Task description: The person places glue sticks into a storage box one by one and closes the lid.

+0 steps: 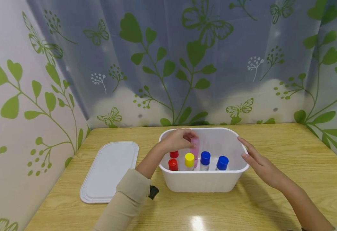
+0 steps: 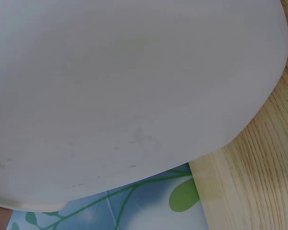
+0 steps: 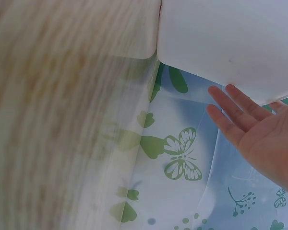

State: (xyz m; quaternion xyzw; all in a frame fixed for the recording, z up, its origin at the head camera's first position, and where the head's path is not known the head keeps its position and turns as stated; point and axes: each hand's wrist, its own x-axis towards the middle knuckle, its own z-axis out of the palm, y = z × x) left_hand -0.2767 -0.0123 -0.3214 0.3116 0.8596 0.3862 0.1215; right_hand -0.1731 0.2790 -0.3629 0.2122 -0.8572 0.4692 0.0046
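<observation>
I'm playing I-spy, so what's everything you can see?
Tub: 1, white, centre
Lid: 1, white, left of tub
Red caps: 2, red, tub's left
Yellow cap: 1, yellow, in tub
Blue caps: 2, blue, right of yellow
Pink tube: 1, pink, in tub
Table: 1, wood-coloured, under tub
Printed cloth: count unclear, blue-white-green, back and sides
Sleeve: 1, beige, left arm
Black object: 1, black, by sleeve
Left hand: 1, pinching pink tube
Right hand: 1, tub's right rim

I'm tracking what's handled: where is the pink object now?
In the head view, the left hand holds the pink object inside the white bin, slightly left of centre, showing between the yellow cap and left blue cap.
</observation>
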